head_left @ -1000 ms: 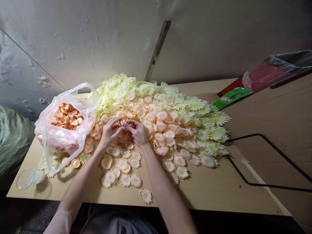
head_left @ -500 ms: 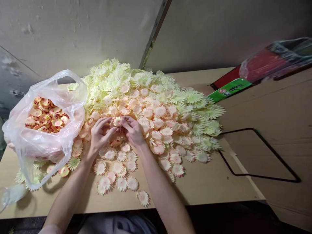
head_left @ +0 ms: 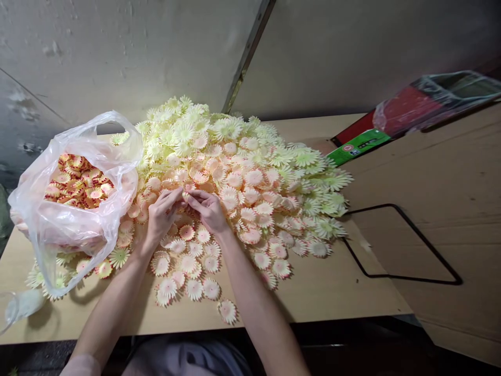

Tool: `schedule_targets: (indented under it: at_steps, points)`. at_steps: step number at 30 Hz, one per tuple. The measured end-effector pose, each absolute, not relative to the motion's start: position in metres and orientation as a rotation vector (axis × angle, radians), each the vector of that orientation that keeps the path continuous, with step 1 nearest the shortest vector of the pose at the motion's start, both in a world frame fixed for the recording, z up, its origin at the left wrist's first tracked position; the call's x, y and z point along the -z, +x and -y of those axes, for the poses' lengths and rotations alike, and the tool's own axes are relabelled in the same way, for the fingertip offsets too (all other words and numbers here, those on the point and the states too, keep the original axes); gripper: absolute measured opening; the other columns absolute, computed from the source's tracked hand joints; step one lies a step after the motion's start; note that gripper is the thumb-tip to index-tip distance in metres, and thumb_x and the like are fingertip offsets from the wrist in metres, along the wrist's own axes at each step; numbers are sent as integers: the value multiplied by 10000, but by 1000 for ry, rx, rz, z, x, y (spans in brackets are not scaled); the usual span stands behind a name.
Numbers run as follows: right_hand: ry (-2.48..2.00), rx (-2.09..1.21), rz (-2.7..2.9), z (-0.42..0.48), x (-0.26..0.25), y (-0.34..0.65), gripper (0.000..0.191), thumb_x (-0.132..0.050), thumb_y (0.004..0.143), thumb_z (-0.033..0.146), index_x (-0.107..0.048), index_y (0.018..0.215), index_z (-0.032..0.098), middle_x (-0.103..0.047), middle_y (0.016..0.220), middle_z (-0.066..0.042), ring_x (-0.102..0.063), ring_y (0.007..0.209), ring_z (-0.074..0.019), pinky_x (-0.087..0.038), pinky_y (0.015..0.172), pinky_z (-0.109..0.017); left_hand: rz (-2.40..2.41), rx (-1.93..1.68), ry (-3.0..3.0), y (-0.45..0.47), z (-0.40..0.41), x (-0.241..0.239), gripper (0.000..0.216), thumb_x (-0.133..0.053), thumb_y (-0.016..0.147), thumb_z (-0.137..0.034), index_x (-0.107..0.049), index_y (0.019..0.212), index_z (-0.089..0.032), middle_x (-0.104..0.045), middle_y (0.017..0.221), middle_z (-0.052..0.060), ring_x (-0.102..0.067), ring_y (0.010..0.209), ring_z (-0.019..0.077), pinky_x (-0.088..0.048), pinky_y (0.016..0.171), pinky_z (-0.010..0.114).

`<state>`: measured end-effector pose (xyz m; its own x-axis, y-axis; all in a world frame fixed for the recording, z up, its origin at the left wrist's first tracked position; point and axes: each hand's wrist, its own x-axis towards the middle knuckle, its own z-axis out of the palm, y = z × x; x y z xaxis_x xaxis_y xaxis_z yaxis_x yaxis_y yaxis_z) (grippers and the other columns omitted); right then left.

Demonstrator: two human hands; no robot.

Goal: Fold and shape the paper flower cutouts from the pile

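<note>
My left hand (head_left: 163,211) and my right hand (head_left: 208,210) meet over the front of a heap of artificial flower heads. Their fingertips close together on a small cream flower head (head_left: 188,187) with pink tints, mostly covered by the fingers. Around and beneath them lie many similar cream-and-pink flower heads (head_left: 254,177). Pale yellow-green flower heads (head_left: 188,130) with longer petals form the back and right of the heap. Several single pieces (head_left: 194,289) lie spread on the wood-coloured table between my forearms.
On the left stands a white plastic bag (head_left: 84,222) with red-edged flower heads (head_left: 80,180) in it. A clear cup (head_left: 23,305) lies at the table's left front. To the right are a black wire frame (head_left: 425,245), cardboard (head_left: 442,203) and a red-and-green box (head_left: 391,117).
My fingers have drawn closer together around the small flower head, which now shows less. My left hand has turned and its fingers have closed in. The view has shifted slightly.
</note>
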<state>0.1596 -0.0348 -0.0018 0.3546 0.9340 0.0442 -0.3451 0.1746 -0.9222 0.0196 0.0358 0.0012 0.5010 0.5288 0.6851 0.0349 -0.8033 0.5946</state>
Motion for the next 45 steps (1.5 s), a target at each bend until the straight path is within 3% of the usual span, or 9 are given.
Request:
schedule_targets:
  at_steps: [11, 17, 20, 24, 31, 36, 41, 45]
  points:
    - [-1014, -997, 666, 32, 1, 153, 279, -798, 666, 410, -755, 851, 207, -740, 796, -14, -660, 668, -150, -578, 665, -295, -391, -1236, 2371, 21, -36, -7, 485, -593, 881, -196, -521, 1360, -237, -630, 1287, 129, -580, 1143, 228, -537, 938, 437]
    - [-964, -975, 749, 34, 0, 157, 273, -672, 795, 461, -743, 685, 221, -696, 719, 8, -638, 709, -156, -539, 718, -304, -420, -1227, 2362, 21, -36, -4, 452, -528, 909, -156, -526, 1357, -221, -649, 1253, 129, -585, 1149, 222, -540, 935, 417]
    - [-944, -1016, 747, 34, 0, 158, 192, -720, 753, 426, -771, 773, 241, -723, 784, 13, -659, 777, -168, -539, 775, -316, -425, -1249, 2362, 19, -37, -2, 438, -502, 916, -143, -533, 1349, -202, -666, 1215, 127, -594, 1129, 213, -539, 931, 398]
    - [-985, -1094, 709, 34, -1, 157, 296, -785, 675, 410, -774, 924, 251, -758, 905, -3, -691, 812, -186, -551, 837, -350, -432, -1268, 2350, 18, -39, 2, 425, -485, 914, -132, -551, 1331, -182, -675, 1183, 129, -596, 1112, 205, -537, 921, 372]
    - [-964, -1006, 768, 30, -6, 155, 237, -743, 707, 441, -745, 803, 223, -723, 742, 32, -674, 702, -127, -560, 750, -257, -454, -1273, 2343, 19, -42, 0, 364, -499, 908, -170, -621, 1250, -192, -707, 1102, 98, -639, 1026, 199, -545, 890, 344]
    - [-1030, -1011, 863, 27, -10, 158, 346, -675, 735, 500, -728, 892, 197, -733, 852, 10, -686, 857, -164, -555, 825, -280, -357, -1288, 2321, 22, -46, 1, 416, -534, 884, -155, -599, 1281, -263, -683, 1199, 73, -625, 1110, 218, -531, 960, 404]
    - [-1135, -913, 896, 32, -3, 155, 378, -642, 761, 541, -720, 880, 190, -709, 813, -20, -645, 735, -149, -541, 629, -241, -347, -1212, 2406, 22, -40, 1, 509, -568, 874, -160, -505, 1372, -241, -616, 1314, 110, -584, 1198, 234, -509, 1000, 440]
    - [-1150, -909, 875, 34, 6, 152, 355, -645, 791, 503, -705, 966, 200, -687, 790, -21, -626, 697, -136, -542, 579, -230, -367, -1106, 2444, 22, -41, 9, 620, -598, 860, -162, -403, 1442, -249, -567, 1371, 129, -536, 1262, 246, -471, 1039, 446]
